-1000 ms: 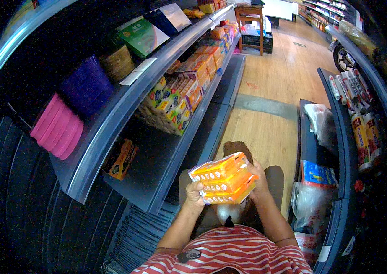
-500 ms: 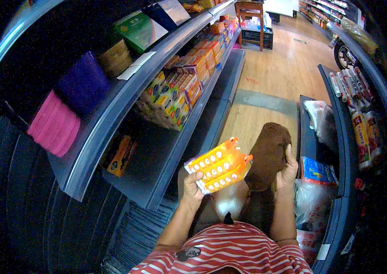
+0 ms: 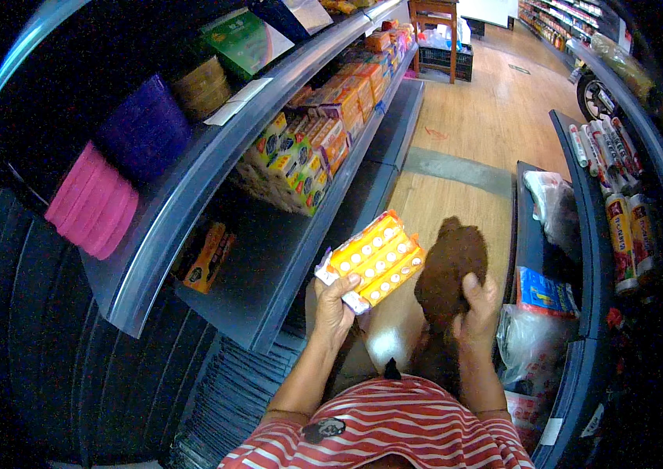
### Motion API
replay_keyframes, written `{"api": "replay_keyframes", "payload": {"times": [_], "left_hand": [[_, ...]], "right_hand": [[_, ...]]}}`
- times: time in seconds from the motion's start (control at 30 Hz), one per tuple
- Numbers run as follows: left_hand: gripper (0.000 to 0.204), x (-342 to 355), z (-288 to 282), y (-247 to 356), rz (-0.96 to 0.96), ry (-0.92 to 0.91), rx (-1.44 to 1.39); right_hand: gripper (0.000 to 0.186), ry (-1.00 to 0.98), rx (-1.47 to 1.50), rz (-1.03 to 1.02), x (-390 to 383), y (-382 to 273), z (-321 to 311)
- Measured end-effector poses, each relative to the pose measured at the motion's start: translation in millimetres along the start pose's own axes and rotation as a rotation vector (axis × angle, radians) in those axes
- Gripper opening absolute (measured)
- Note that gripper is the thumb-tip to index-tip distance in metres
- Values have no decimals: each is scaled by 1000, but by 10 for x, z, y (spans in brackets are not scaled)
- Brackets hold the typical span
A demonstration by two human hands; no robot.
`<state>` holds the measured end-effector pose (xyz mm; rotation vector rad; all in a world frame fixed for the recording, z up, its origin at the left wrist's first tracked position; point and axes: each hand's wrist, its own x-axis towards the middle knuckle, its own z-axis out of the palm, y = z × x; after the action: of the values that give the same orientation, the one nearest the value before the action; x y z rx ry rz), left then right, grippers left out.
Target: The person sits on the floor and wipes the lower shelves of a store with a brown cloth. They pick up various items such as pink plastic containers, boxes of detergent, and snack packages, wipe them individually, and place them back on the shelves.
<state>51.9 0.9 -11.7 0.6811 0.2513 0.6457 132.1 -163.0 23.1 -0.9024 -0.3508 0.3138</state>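
My left hand [image 3: 335, 303] grips orange-and-white packs [image 3: 378, 256], lying side by side like one flat bundle with rows of white round marks; its thumb presses on the near end. The packs' contents are hidden. My closed right hand [image 3: 478, 309] holds a fuzzy brown cloth [image 3: 450, 273], its thumb on top. The cloth hangs over my right leg, just right of the packs, with a small gap between them. Both hands are above my lap, between two rows of shelves.
On the left lower shelf [image 3: 230, 306] sit stacked orange packs [image 3: 343, 105], yellow-green packs [image 3: 296, 168] and one lone orange pack [image 3: 210, 256]. Pink containers [image 3: 93, 205] stand above. At right are a blue package [image 3: 548, 293], plastic bags [image 3: 530, 340] and rolls [image 3: 620, 242].
The packs have tilted and risen slightly, showing their marked face more fully. The brown cloth has bunched up, and my right hand has shifted slightly left and down, its thumb folding over it.
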Motion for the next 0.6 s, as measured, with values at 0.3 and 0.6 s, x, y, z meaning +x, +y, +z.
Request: {"api": "replay_keyframes", "payload": {"times": [0.3,0.6], "left_hand": [[61,-98,150,-61,123,80,115],[64,-173,219,44,260,46,271]], "right_hand": [[37,-337,-877,-531,-129,305,307],[35,-29,-1021,-477,53,210,51]]}}
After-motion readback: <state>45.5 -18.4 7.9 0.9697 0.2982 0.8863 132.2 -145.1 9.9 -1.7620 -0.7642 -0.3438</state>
